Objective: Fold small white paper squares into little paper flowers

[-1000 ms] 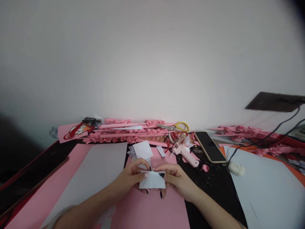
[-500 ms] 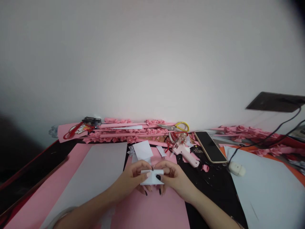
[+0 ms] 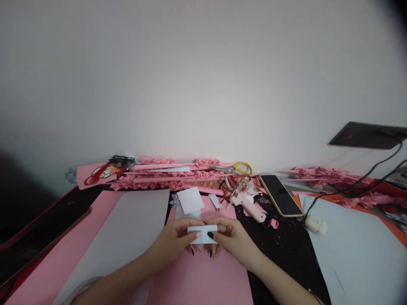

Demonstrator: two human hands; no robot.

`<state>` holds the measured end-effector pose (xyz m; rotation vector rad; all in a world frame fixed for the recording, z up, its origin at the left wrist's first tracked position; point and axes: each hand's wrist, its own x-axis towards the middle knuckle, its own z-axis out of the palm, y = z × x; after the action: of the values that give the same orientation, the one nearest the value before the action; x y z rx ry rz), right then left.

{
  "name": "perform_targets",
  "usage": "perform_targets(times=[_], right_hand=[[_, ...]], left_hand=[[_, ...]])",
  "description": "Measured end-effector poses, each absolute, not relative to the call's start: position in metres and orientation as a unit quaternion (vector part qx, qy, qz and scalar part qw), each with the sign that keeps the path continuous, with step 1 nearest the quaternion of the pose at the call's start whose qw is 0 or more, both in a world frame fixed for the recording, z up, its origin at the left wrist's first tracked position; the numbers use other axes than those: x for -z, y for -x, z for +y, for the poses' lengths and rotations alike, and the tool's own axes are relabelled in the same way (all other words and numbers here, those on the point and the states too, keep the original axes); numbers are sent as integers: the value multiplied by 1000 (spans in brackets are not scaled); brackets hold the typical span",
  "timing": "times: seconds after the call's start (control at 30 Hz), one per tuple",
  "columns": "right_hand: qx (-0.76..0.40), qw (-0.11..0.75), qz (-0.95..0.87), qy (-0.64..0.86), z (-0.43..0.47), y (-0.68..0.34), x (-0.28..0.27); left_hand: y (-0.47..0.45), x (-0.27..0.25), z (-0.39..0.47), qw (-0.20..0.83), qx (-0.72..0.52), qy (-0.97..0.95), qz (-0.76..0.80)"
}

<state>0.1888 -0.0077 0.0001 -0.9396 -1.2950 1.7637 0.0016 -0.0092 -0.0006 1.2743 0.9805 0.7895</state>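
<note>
Between my two hands is a small folded piece of white paper (image 3: 203, 238), held up over a pink sheet (image 3: 203, 279). My left hand (image 3: 179, 235) grips its left side, thumb on the near face and fingers behind. At the right side, my right hand (image 3: 229, 237) pinches it the same way, its dark-nailed thumb pressing near the middle. Just beyond the hands lies a square of white paper (image 3: 190, 200), with a small white strip (image 3: 215, 201) to its right. Parts of the fingers are hidden behind the folded paper.
Pink paper flower stems (image 3: 171, 178) line the wall, with yellow-handled scissors (image 3: 243, 168) and red-handled scissors (image 3: 95, 174) on them. A pink glue gun (image 3: 249, 207), a phone (image 3: 281, 197) and a white case (image 3: 316, 224) with a cable lie right. Large white sheets (image 3: 359, 245) flank the work area.
Both thumbs have shifted slightly on the folded paper, which now looks flatter and a little narrower. My fingers below it have drawn up a bit. Everything else stays in place.
</note>
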Motion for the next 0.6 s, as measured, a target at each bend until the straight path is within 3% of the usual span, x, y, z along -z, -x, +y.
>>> perform_targets(times=[0.6], right_hand=[[-658,373,-522,395,-10,-187,1]], left_hand=[[-2,0,-9,632,-346,-558,412]])
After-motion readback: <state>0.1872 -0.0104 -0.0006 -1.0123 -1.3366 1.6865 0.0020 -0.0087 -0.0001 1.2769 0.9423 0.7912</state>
